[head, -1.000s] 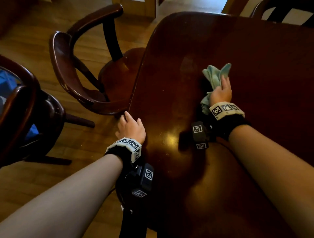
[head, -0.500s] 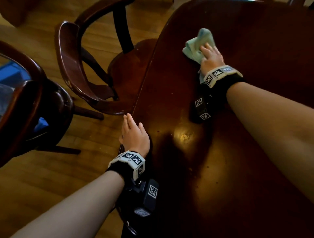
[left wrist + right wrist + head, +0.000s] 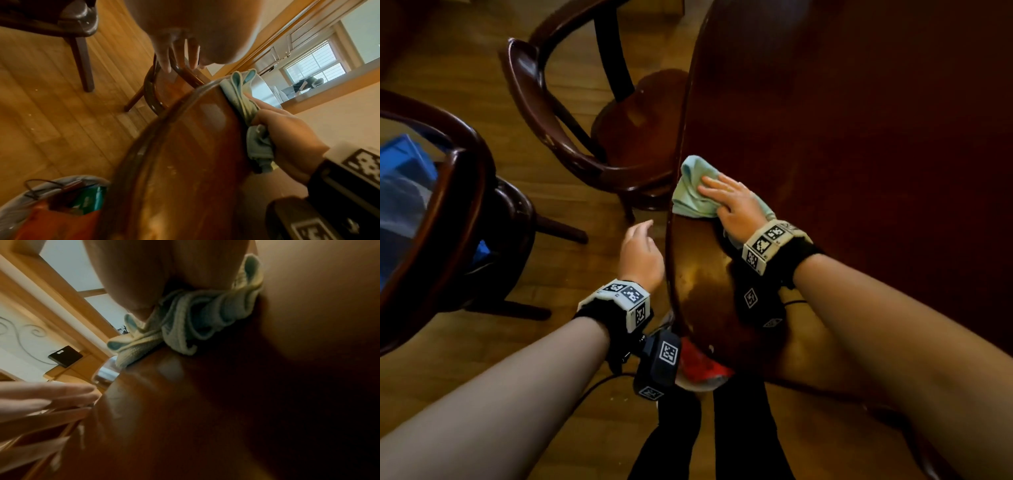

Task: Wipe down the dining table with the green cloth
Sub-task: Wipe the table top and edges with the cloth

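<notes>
The green cloth (image 3: 691, 192) (image 3: 238, 94) (image 3: 195, 318) lies bunched at the left edge of the dark wooden dining table (image 3: 859, 137) (image 3: 195, 162) (image 3: 205, 418), a corner hanging slightly past the rim. My right hand (image 3: 736, 202) (image 3: 287, 133) (image 3: 144, 272) presses on it, fingers laid flat and pointing left. My left hand (image 3: 640, 250) (image 3: 180, 40) (image 3: 41, 395) hovers off the table just beside the rim, its fingers relaxed and holding nothing.
A dark wooden armchair (image 3: 571, 137) stands close against the table's left edge, just beyond the cloth. A second chair (image 3: 448, 205) with blue things on it is at far left. A lined bin (image 3: 698, 366) (image 3: 61, 203) with red contents sits by my legs under the table's corner.
My right hand swept the cloth from farther in on the table toward me and left, to the rim. My left hand came off the table's edge and now hangs beside it.
</notes>
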`<state>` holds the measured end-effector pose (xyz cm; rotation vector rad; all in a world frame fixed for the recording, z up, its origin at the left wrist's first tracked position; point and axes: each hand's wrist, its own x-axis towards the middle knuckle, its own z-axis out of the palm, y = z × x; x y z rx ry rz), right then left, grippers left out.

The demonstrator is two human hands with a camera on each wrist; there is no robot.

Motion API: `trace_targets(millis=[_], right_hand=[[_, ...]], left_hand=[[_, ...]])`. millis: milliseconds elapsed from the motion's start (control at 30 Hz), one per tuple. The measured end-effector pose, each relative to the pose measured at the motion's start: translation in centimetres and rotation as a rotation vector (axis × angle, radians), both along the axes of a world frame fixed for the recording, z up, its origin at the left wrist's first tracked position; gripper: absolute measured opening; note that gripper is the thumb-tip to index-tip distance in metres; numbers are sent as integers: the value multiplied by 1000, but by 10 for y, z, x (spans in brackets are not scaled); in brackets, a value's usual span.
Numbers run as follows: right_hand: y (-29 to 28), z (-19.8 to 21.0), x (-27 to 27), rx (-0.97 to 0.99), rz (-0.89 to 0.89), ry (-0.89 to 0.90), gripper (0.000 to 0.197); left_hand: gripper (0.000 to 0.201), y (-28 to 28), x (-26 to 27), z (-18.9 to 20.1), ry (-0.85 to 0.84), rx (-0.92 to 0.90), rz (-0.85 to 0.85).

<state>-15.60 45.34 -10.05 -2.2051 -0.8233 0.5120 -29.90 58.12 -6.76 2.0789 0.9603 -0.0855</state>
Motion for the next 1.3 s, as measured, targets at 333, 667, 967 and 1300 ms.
trace_targets(millis=[333,667,967,1300], right_hand=[[-46,10,-176,-1,62,111,56],[-72,39,-209,159,-107,490,49],[-144,57,-78,282,-926,153,52],[-144,5,5,-263,-823,-52,54]], left_hand=[[39,12,-87,7,60,-51,-46],[41,-20,-71,11,45,-101,-152],[53,-44,-39,7,111,-106,-188],[51,-55,-35,-8,117,26,-93]])
